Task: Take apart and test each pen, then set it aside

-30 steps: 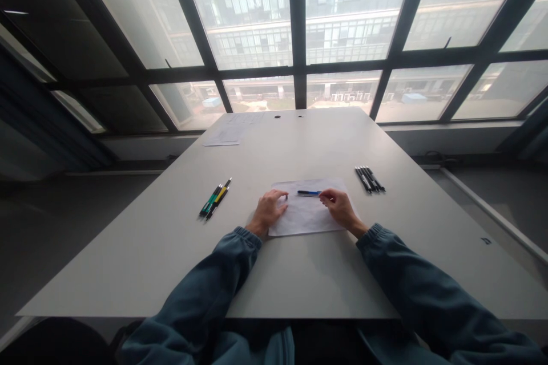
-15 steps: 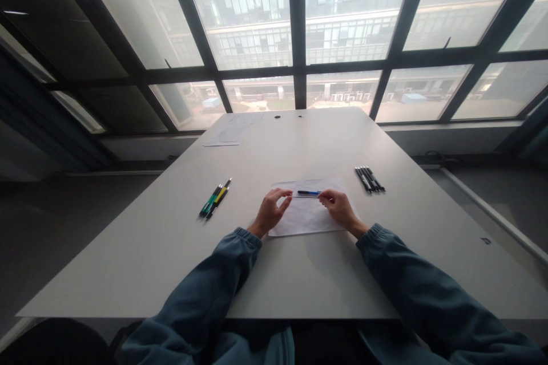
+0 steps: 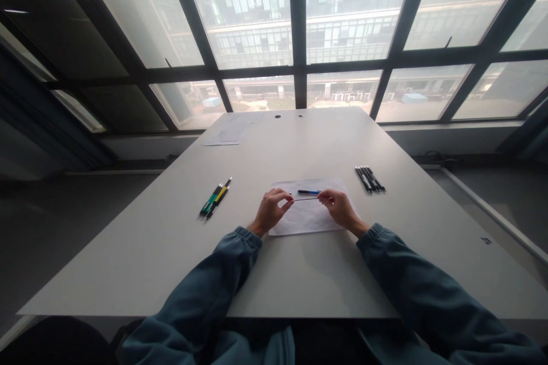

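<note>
Between my two hands a thin, dark pen refill (image 3: pixel 306 199) stretches level, just above a white sheet of paper (image 3: pixel 306 223). My left hand (image 3: pixel 269 210) pinches its left end with thumb and forefinger. At its other end, the fingers of my right hand (image 3: pixel 339 209) are closed on it. A blue and black pen body (image 3: pixel 308 191) lies on the paper just beyond the refill, its right end close to my right fingertips. Near my left fingertips is a tiny dark piece (image 3: pixel 290 193), too small to name.
Several green, yellow and black pens (image 3: pixel 214 199) lie on the left of the white table (image 3: pixel 308 285). A row of several black pens (image 3: pixel 370 179) is on the right. Printed sheets (image 3: pixel 225 132) rest at the far left, before large windows.
My left thumb and forefinger have closed on the left end of the refill. The refill has come slightly nearer to me, away from the blue pen body.
</note>
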Tool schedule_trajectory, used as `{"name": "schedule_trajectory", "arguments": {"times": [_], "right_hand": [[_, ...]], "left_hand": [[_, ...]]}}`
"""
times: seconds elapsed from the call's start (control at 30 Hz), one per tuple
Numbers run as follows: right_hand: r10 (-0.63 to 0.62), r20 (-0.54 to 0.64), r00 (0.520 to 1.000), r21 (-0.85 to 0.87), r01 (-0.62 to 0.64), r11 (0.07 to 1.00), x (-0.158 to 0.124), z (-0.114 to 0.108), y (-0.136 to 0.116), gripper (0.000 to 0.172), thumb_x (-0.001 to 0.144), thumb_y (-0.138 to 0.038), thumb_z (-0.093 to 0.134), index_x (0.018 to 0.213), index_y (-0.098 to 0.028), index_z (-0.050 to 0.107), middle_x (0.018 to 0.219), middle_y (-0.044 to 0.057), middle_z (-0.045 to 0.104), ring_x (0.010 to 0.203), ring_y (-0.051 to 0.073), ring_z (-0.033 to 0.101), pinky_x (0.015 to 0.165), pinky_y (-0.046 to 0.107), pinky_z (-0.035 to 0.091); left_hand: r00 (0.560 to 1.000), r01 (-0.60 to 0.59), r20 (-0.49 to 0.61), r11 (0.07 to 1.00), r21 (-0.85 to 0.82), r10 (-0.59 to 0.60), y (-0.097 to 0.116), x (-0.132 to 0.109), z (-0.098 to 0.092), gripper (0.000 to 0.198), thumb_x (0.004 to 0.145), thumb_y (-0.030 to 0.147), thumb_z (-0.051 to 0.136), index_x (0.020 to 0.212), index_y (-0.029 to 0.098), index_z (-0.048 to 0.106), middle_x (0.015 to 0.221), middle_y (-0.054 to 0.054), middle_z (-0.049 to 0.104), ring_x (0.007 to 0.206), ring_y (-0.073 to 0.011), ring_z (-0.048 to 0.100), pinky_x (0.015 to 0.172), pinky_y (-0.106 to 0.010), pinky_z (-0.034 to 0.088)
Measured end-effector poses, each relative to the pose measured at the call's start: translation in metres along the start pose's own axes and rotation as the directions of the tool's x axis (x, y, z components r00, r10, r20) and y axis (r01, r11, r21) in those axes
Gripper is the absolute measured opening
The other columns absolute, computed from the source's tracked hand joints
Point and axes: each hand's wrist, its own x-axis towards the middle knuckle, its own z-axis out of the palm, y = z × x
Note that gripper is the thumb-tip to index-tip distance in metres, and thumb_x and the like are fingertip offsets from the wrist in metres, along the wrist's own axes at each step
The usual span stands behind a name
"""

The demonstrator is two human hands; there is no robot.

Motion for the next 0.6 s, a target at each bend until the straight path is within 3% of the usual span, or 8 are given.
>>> {"name": "schedule_trajectory", "arguments": {"times": [0.27,0.47,0.6], "right_hand": [[0.049,-0.031,0.998,-0.19,-0.054,0.98,0.003,-0.007,0.016,0.015,0.084,-0.023,0.058,0.081,-0.02,0.073,0.078,0.004,0.072,0.073,0.02,0.064,0.071,0.031,0.048],[-0.019,0.034,0.999,-0.422,0.032,0.906,0.002,-0.008,0.015,0.016,0.085,-0.016,0.06,0.08,-0.02,0.074,0.082,0.006,0.071,0.078,0.021,0.063,0.073,0.03,0.046],[-0.04,0.059,0.997,-0.482,0.063,0.874,0.002,-0.008,0.018,0.016,0.084,-0.012,0.062,0.081,-0.021,0.075,0.088,0.006,0.071,0.086,0.021,0.062,0.079,0.03,0.046]], "left_hand": [[0.997,0.07,0.034,0.996,0.059,-0.073,-0.026,-0.001,0.006,0.008,0.081,0.029,0.07,0.08,0.023,0.076,0.088,-0.006,0.067,0.088,-0.0227,0.062,0.087,-0.038,0.046],[0.989,0.115,0.079,0.99,0.082,-0.122,-0.029,-0.003,0.009,0.008,0.079,0.027,0.07,0.08,0.022,0.077,0.09,-0.007,0.068,0.091,-0.0235,0.061,0.088,-0.038,0.046],[0.989,0.121,0.081,0.99,0.066,-0.126,-0.028,-0.002,0.007,0.011,0.079,0.028,0.07,0.084,0.021,0.077,0.092,-0.007,0.07,0.092,-0.0236,0.062,0.089,-0.037,0.046]]}}
